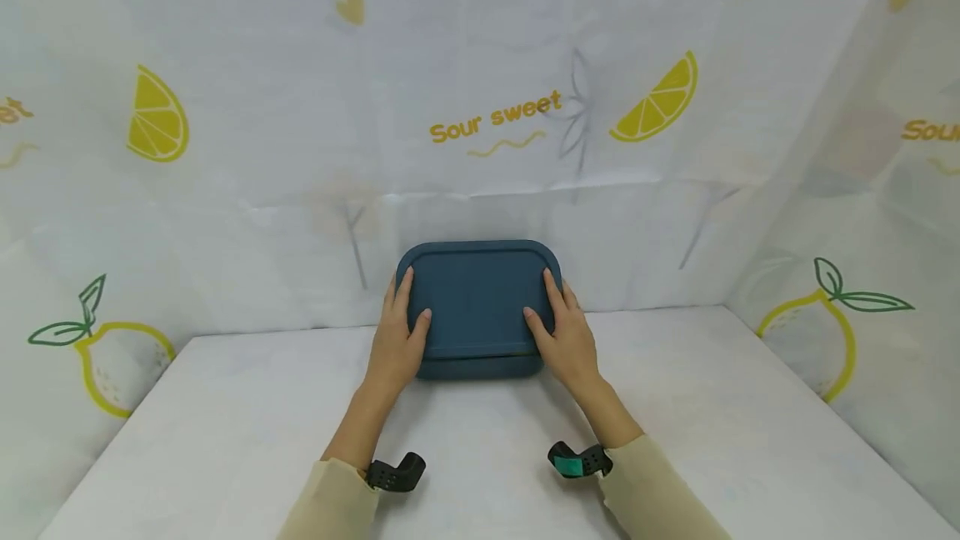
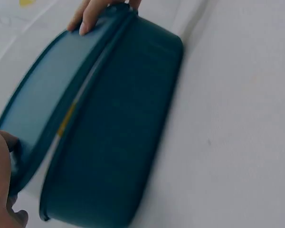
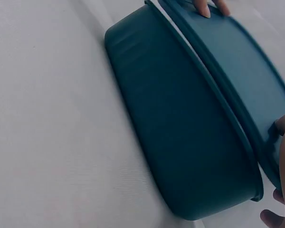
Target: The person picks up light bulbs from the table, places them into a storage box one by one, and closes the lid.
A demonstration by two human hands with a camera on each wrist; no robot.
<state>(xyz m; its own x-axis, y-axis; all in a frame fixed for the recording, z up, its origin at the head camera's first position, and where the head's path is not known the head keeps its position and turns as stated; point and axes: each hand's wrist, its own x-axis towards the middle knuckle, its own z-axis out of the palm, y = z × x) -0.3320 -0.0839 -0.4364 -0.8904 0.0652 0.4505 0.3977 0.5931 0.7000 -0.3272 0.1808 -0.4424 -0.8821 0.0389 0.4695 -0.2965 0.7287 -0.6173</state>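
A dark teal rectangular lid [image 1: 483,298] with rounded corners is held over a deep box [image 1: 480,368] of the same colour. My left hand [image 1: 397,344] grips the lid's left side, its thumb on the top face. On the opposite side, my right hand [image 1: 567,340] holds the lid the same way. Between the lid [image 2: 52,85] and the box [image 2: 114,118] runs a narrow gap along the near side in the left wrist view. Through it shows a small yellow patch [image 2: 67,120]. Most of the box's inside is hidden under the lid.
The box stands on a white-covered table [image 1: 262,432], near its back edge. Behind rises a white curtain [image 1: 285,132] printed with lemons and lettering, which also closes off both sides. Each wrist wears a black band, one [image 1: 396,472] on the left and one [image 1: 581,460] on the right.
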